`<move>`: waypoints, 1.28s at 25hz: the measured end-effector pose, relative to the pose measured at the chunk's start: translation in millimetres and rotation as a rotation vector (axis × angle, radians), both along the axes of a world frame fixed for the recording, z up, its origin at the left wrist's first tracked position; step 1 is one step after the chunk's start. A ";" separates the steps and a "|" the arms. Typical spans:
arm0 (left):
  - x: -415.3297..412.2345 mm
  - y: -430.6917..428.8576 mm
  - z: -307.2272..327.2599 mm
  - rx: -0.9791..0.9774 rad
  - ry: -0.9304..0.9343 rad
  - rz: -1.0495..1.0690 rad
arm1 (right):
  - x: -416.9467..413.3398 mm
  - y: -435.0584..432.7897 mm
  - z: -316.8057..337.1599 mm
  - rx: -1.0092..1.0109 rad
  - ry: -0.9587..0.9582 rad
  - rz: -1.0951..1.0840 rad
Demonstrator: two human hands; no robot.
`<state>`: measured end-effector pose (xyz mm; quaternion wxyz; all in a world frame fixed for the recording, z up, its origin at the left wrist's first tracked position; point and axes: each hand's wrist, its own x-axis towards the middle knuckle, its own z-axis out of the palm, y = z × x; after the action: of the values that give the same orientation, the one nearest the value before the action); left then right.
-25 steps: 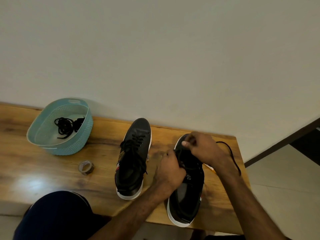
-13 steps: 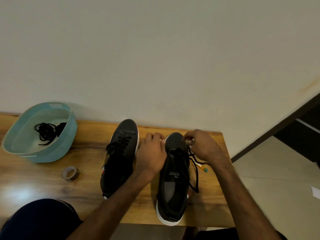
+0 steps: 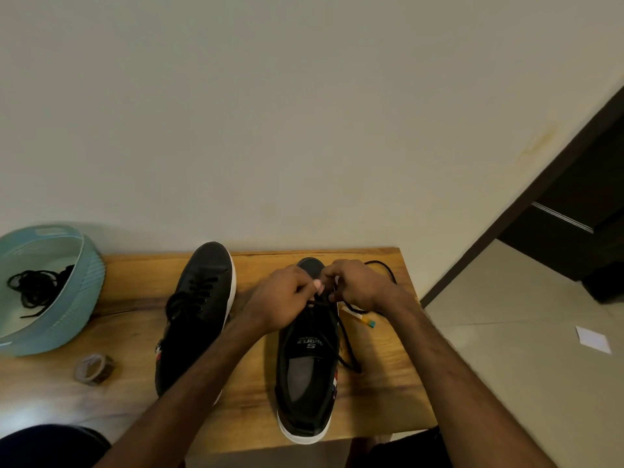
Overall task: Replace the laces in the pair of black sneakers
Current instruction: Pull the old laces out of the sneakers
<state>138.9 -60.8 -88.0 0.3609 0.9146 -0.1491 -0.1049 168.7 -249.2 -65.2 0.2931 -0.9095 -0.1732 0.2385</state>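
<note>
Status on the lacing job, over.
Hands: left hand and right hand both pinching the black lace over the right-hand sneaker. Tail loose on the table. The other sneaker laced. Nothing in the way.

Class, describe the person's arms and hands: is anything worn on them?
The left forearm and right forearm are bare to the frame's edge; no sleeve shows. The left hand and right hand have no gloves; no watch, ring or bracelet visible.
</note>
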 end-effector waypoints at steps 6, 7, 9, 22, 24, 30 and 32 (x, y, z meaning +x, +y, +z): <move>1.4 -16.2 1.4 0.302 -0.066 -0.047 | 4.9 -15.0 -4.4 0.070 -0.012 -0.035; 2.1 -19.5 0.6 0.320 -0.083 -0.029 | 4.9 -16.2 -5.7 0.081 -0.015 -0.046; 3.9 -22.2 1.3 0.320 -0.158 0.056 | 5.6 -16.3 -7.9 0.090 -0.028 -0.067; 83.3 293.5 -25.9 -1.300 -0.082 0.965 | 9.4 -14.5 -4.1 -0.081 -0.080 -0.113; 101.1 354.1 -54.5 -0.574 -0.308 1.019 | 10.4 -8.8 -3.8 -0.106 -0.099 -0.086; 5.4 85.8 77.3 0.333 -0.326 0.356 | 14.6 -6.1 -4.8 -0.086 -0.074 -0.046; 1.6 28.0 62.6 0.296 -0.301 0.126 | 14.5 -7.7 -6.0 -0.071 -0.072 -0.060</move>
<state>140.5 -32.8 -25.4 0.2021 0.9705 -0.1266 0.0347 183.2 -256.9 -71.2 0.2612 -0.9321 -0.1478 0.2030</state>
